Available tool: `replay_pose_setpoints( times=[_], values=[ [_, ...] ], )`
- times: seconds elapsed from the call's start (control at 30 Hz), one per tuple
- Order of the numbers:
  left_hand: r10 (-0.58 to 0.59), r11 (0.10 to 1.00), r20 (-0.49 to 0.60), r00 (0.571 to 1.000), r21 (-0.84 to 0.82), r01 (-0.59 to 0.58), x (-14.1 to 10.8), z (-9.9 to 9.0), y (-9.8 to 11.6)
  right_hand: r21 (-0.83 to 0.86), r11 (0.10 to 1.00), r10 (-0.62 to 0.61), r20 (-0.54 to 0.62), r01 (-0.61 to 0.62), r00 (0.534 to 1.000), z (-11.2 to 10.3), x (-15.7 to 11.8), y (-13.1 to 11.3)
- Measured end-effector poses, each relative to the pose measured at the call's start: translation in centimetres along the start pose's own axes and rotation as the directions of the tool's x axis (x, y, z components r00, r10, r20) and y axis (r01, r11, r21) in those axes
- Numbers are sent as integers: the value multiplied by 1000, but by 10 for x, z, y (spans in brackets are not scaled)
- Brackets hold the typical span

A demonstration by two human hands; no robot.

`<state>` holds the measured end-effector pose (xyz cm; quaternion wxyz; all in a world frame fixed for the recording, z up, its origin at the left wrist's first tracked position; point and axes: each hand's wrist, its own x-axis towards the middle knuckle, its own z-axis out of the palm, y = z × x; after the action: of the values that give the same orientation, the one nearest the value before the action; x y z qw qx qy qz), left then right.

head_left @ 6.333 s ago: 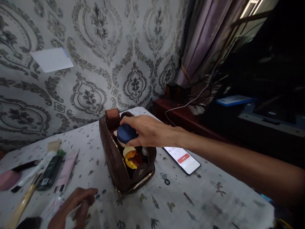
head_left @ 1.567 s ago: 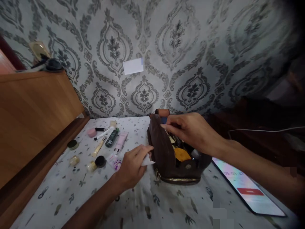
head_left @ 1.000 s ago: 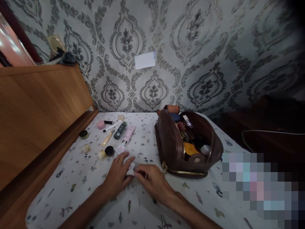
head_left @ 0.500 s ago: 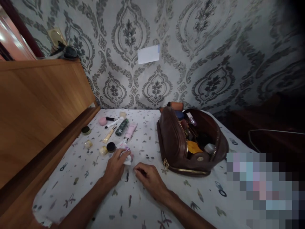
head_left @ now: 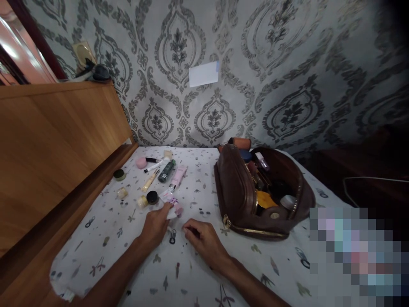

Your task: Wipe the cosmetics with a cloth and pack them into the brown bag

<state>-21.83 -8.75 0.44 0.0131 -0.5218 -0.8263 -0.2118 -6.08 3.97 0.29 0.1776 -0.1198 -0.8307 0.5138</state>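
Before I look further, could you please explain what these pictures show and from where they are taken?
There is no machine here, only a person's two bare hands. Every picture comes from one camera worn on the head, looking forward and down. The left hand holds something white, perhaps a tissue. The right hand is loosely curled; I see nothing in it. On the patterned white cloth lie a dark green bottle, a pink tube and other small things. Toward the right stands an open brown bag with things inside.
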Motion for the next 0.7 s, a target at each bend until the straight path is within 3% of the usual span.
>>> replay_pose_setpoints(
  times=[0.3, 0.5, 0.7],
  values=[
    [-115, 982, 10, 993, 155, 112, 9, -18, 16, 16, 1000, -5, 3, 5, 1000, -2, -2, -2],
    [-123, 951, -9, 992, 283, 120, 66, -31, 22, -1, 1000, -3, -18, 3, 1000, -1, -2, -4],
    [-155, 912, 75, 985, 395, 114, 110, -14, 30, -36, 999, 4, -59, -6, 998, 2, -4, -1]
  ],
)
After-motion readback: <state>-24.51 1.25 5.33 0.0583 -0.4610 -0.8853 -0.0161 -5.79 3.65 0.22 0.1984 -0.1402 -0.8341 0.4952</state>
